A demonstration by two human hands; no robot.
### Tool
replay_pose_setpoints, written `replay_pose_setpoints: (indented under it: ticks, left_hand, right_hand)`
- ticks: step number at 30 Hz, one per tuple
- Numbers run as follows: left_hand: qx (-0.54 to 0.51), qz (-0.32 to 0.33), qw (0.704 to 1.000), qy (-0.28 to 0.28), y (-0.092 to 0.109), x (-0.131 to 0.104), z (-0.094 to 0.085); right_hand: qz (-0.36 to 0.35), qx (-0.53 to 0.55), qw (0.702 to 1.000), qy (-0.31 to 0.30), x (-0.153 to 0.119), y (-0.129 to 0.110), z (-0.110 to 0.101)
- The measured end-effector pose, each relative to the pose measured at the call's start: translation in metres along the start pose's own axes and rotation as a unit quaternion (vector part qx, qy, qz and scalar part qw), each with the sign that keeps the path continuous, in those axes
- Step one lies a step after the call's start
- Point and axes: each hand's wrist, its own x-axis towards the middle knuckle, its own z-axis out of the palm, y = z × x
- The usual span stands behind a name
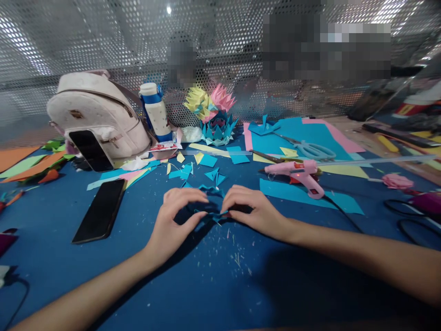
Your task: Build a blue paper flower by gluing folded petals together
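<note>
Between my hands is a blue folded-paper piece [212, 215] with a wavy edge, curved like a ring; my fingers hide much of it. My left hand [175, 218] curls round its left side, thumb on the near edge. On its right side my right hand [257, 209] pinches the near edge between thumb and fingers. Just beyond lie small blue paper scraps [216, 176]. Farther back stands a blue paper flower [217, 133] with pointed petals, yellow and pink flowers behind it. A pink glue gun [298, 174] rests to the right of my right hand.
A black phone [99, 211] lies left of my left hand. Behind it are a pale backpack [99, 110] with another phone [92, 149] leaning on it, and a bottle [155, 115]. Blue-handled scissors [315, 151] lie on paper sheets [330, 133]. A cord [344, 214] trails from the glue gun.
</note>
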Motion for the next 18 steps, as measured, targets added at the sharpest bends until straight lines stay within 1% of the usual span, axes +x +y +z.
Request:
replay_pose_setpoints:
  ticks: [2,3,4,6,8,10,12,13,14,15,18]
  left_hand:
    - [-0.018,-0.006,0.998,0.058,-0.003,0.002,-0.004]
    - [-0.035,-0.025,0.996,0.078,-0.005,0.003,-0.006]
    - [-0.058,-0.052,0.994,0.083,-0.009,0.003,-0.007]
    - [-0.122,-0.107,0.985,0.062,-0.015,0.004,-0.008]
    - [-0.208,-0.152,0.966,0.005,-0.02,0.004,-0.007]
    - [-0.29,-0.176,0.938,-0.07,-0.021,0.002,-0.006]
    - [-0.343,-0.18,0.911,-0.144,-0.018,0.001,-0.006]
    - [-0.355,-0.175,0.902,-0.171,-0.015,0.0,-0.006]
    - [-0.354,-0.163,0.902,-0.185,-0.013,0.0,-0.007]
    - [-0.341,-0.144,0.908,-0.193,-0.01,0.0,-0.008]
    - [-0.28,-0.067,0.941,-0.176,-0.005,0.002,-0.01]
  right_hand:
    - [-0.075,-0.038,0.996,0.018,-0.001,0.001,-0.004]
    - [-0.116,-0.063,0.991,0.02,-0.002,0.002,-0.007]
    - [-0.162,-0.094,0.982,0.02,-0.003,0.003,-0.009]
    - [-0.248,-0.167,0.954,0.014,-0.005,0.004,-0.012]
    - [-0.302,-0.233,0.924,0.011,-0.006,0.005,-0.014]
    - [-0.315,-0.27,0.91,0.013,-0.006,0.006,-0.015]
    - [-0.313,-0.273,0.909,0.025,-0.005,0.006,-0.015]
    - [-0.307,-0.267,0.913,0.029,-0.005,0.007,-0.015]
    - [-0.297,-0.26,0.918,0.031,-0.004,0.008,-0.015]
    - [-0.281,-0.252,0.926,0.029,-0.004,0.009,-0.016]
    - [-0.207,-0.224,0.952,0.024,-0.001,0.013,-0.017]
